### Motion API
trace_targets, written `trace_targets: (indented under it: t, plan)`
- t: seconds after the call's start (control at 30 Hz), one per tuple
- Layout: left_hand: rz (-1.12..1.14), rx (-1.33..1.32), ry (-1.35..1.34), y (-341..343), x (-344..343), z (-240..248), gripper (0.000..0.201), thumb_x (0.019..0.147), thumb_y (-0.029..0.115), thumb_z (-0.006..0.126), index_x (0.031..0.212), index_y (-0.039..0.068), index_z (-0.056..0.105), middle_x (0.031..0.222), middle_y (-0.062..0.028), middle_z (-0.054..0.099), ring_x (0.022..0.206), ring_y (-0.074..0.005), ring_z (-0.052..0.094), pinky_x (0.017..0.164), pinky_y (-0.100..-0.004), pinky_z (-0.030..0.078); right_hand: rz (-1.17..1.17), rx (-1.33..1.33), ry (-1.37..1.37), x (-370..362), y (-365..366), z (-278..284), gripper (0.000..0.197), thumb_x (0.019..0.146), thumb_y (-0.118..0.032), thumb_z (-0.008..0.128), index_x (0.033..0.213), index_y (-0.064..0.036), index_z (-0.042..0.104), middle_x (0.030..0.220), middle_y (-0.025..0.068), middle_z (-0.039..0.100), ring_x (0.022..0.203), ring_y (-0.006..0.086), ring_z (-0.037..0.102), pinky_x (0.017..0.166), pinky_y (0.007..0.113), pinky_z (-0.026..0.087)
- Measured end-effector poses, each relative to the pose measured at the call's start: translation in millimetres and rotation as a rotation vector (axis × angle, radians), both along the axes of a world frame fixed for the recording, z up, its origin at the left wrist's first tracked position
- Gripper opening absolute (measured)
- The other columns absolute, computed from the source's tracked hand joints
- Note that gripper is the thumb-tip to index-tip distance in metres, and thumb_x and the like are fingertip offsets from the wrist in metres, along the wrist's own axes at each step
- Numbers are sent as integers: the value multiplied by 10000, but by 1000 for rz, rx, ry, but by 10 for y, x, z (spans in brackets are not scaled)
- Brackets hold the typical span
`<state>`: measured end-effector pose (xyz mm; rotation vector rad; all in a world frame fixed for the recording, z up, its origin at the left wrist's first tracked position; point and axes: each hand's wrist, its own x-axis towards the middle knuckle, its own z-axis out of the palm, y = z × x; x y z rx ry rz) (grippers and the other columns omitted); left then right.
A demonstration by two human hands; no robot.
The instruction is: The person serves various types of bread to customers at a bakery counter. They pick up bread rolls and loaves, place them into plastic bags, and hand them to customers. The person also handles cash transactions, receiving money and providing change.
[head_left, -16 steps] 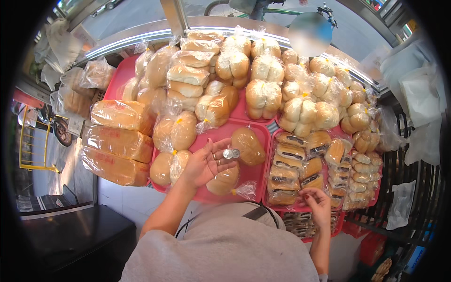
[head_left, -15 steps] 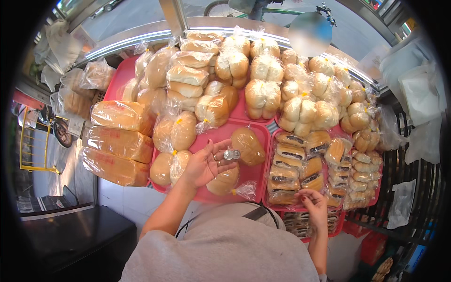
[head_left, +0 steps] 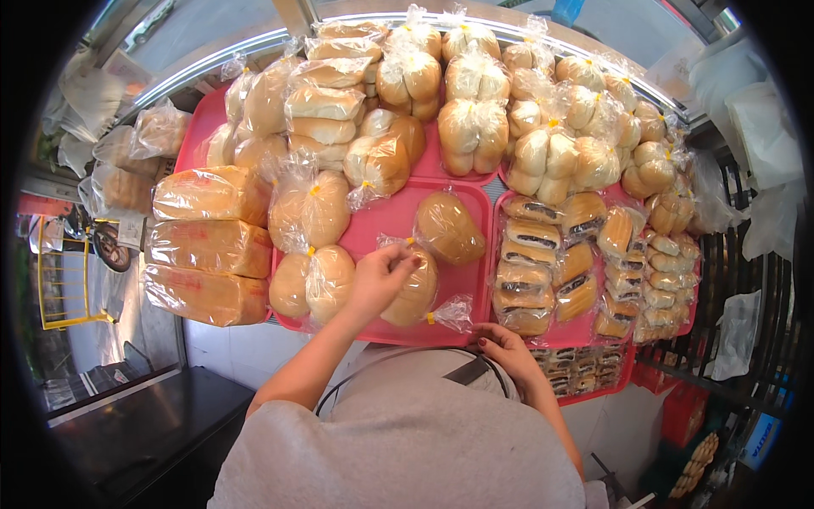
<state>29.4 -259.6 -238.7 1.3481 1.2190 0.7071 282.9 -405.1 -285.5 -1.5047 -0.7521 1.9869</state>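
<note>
My left hand (head_left: 380,278) pinches the twisted neck of a clear bag holding a round brown bun (head_left: 417,295), which lies on the pink tray (head_left: 386,216). A loose end of plastic with a yellow tie (head_left: 449,314) sticks out beside it. A second bagged round bun (head_left: 449,225) lies just beyond. My right hand (head_left: 507,349) rests with bent fingers against the tray's front edge and holds nothing I can see.
Long bagged loaves (head_left: 208,246) are stacked at the left, and bags of pale rolls (head_left: 475,136) fill the back trays. Filled buns in bags (head_left: 530,263) cover the right tray. A black surface (head_left: 153,424) lies lower left, a wire rack (head_left: 738,271) at the right.
My left hand was palm up with a small silvery thing on it; it has turned over and closed on the bag's neck. My right hand has shifted left along the tray's edge.
</note>
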Motion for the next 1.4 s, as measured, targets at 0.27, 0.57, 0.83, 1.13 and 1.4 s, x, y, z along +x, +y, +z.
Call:
trace_targets:
  t: [0.27,0.57,0.83,1.13,1.4]
  plan:
    - [-464,602,942,38,154,-274,128,801,205,675,811,83,638,822,-116,627,763,-284,660,643,-376,533,-178,-5,-1,-132,-85,15,425,937,-96,540,1348,-24,457,1151,132,621,956,206,653,737,281,528]
    - [-505,713,932,555,282,-144,286,809,184,628,1089,124,632,770,-109,626,705,-294,662,580,-405,520,-343,-96,-122,-119,-826,-250,325,934,-161,599,1226,-20,574,1086,118,646,900,166,651,694,269,529]
    - [-876,713,1079,654,748,111,388,799,162,603,1186,180,626,771,-115,656,760,-280,683,567,-388,520,-460,-142,-245,-194,-1312,-306,310,923,-150,617,1211,-38,589,1048,76,642,865,138,636,691,260,521]
    - [-208,595,1176,718,-69,23,172,838,167,585,975,106,669,864,-168,675,816,-345,678,685,-462,529,-614,-59,-171,-118,-1698,-456,274,916,-122,618,1172,-26,595,1039,87,656,849,165,659,651,274,535]
    - [-8,668,1164,1197,-413,-191,205,855,201,562,945,44,657,960,-221,668,880,-388,660,755,-490,512,-810,-157,-270,-83,-2833,-843,261,923,-159,610,1153,-40,582,1030,106,661,784,176,660,620,300,537]
